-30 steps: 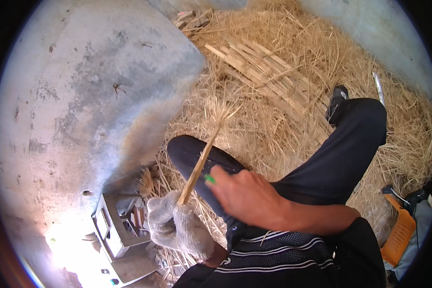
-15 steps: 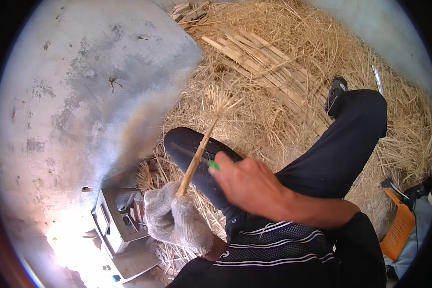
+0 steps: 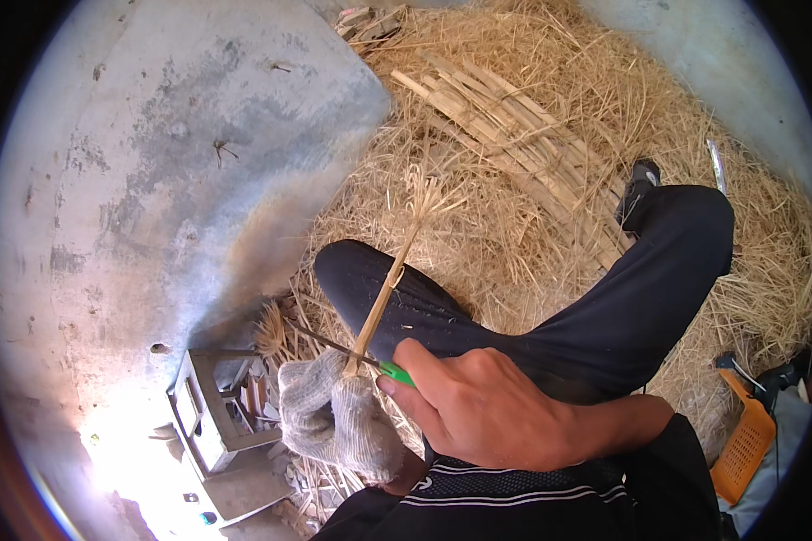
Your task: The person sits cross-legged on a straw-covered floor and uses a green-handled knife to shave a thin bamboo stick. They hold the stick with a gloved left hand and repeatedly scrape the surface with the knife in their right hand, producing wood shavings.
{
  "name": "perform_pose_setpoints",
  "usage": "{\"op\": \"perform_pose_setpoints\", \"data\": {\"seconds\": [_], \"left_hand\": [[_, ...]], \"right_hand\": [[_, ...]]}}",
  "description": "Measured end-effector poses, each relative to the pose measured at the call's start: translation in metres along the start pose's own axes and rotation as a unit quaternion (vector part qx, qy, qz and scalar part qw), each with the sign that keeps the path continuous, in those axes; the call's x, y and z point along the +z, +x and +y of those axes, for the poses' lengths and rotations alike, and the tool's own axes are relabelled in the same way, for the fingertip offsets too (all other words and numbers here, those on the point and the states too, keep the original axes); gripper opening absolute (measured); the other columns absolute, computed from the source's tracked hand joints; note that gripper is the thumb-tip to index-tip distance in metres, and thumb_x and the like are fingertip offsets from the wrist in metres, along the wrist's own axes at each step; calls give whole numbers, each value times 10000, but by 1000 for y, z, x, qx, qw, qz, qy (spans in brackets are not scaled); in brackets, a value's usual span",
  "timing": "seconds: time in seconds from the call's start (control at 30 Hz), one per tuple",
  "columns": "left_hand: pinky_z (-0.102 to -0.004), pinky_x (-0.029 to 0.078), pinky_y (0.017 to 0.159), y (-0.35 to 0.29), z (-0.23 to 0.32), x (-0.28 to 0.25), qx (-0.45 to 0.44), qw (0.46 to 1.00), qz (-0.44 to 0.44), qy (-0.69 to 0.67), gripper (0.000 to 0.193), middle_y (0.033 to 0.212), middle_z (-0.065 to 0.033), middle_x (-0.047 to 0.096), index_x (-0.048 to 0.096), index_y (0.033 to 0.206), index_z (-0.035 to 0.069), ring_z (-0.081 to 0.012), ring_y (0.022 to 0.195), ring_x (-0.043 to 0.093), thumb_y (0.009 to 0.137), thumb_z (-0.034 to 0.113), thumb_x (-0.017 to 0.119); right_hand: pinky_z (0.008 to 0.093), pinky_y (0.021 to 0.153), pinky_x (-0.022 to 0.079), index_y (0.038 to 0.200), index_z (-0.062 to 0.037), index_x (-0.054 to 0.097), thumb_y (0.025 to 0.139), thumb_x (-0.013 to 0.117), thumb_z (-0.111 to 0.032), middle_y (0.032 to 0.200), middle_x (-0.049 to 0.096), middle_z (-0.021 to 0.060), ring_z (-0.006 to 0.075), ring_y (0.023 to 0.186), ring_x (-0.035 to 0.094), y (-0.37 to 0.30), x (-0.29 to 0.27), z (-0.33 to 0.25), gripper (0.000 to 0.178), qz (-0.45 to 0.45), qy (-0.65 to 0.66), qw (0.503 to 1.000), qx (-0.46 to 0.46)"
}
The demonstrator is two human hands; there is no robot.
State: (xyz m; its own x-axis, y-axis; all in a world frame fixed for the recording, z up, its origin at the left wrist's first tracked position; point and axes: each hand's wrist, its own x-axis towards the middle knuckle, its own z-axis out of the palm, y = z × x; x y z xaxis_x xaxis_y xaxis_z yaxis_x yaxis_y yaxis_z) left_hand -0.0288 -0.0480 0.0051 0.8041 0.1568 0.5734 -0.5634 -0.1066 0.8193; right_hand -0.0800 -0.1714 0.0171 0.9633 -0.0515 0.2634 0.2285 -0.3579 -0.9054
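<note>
A stained wall (image 3: 108,243) rose at your left, the straw (image 3: 622,90) spread out ahead, and slats (image 3: 501,126) lay piled on it. Your right hand (image 3: 492,406), bare, and left hand (image 3: 338,419), gloved, were both clenched. The left grasped the stick (image 3: 386,293) low down, its frayed tip pointing away from you; the right gripped the knife (image 3: 395,371), blade across the stick near its base, seemingly touching.
</note>
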Motion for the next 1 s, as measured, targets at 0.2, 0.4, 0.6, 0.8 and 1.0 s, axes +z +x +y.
{"op": "perform_pose_setpoints", "data": {"seconds": [0.2, 0.4, 0.6, 0.8, 1.0], "left_hand": [[-295, 457, 659, 2, 2, 2, 12, 1000, -8, 7, 189, 820, -138, 632, 664, 858, -63, -193, 745, 563, 734, 63, 733], [-294, 453, 655, 1, -1, 4, 10, 1000, -12, 1, 192, 818, -135, 629, 666, 860, -62, -191, 743, 563, 732, 64, 734], [-293, 449, 651, 0, -3, -2, -5, 1000, -20, -1, 196, 817, -131, 627, 669, 863, -62, -189, 741, 562, 729, 64, 735], [-291, 446, 647, 4, 0, 7, 16, 999, -30, -9, 199, 815, -128, 625, 671, 866, -62, -186, 740, 561, 727, 65, 736], [-290, 442, 643, -1, -2, 5, -3, 1000, -21, -13, 202, 814, -125, 622, 673, 868, -61, -184, 738, 560, 724, 65, 738]], "right_hand": [[463, 428, 469, 954, -1, 526, 994, 568, -186, 529, 548, 215, 390, 497, 619, 14, 29, 47, 193, 48, -158, 982, 90], [503, 463, 468, 945, 13, 533, 991, 590, -214, 537, 546, 236, 448, 525, 603, 6, 7, 50, 238, 58, -75, 991, 98], [471, 430, 450, 923, 11, 523, 956, 629, -127, 518, 531, 215, 392, 482, 607, 3, -2, 8, 177, 0, 31, 999, 30], [512, 457, 483, 958, 21, 523, 999, 551, -215, 541, 551, 254, 447, 508, 606, 10, 16, 77, 241, 63, -133, 982, 116], [491, 466, 477, 950, 13, 517, 982, 606, -188, 548, 556, 243, 432, 528, 615, -3, -3, 21, 223, 20, 22, 998, 49]]}}
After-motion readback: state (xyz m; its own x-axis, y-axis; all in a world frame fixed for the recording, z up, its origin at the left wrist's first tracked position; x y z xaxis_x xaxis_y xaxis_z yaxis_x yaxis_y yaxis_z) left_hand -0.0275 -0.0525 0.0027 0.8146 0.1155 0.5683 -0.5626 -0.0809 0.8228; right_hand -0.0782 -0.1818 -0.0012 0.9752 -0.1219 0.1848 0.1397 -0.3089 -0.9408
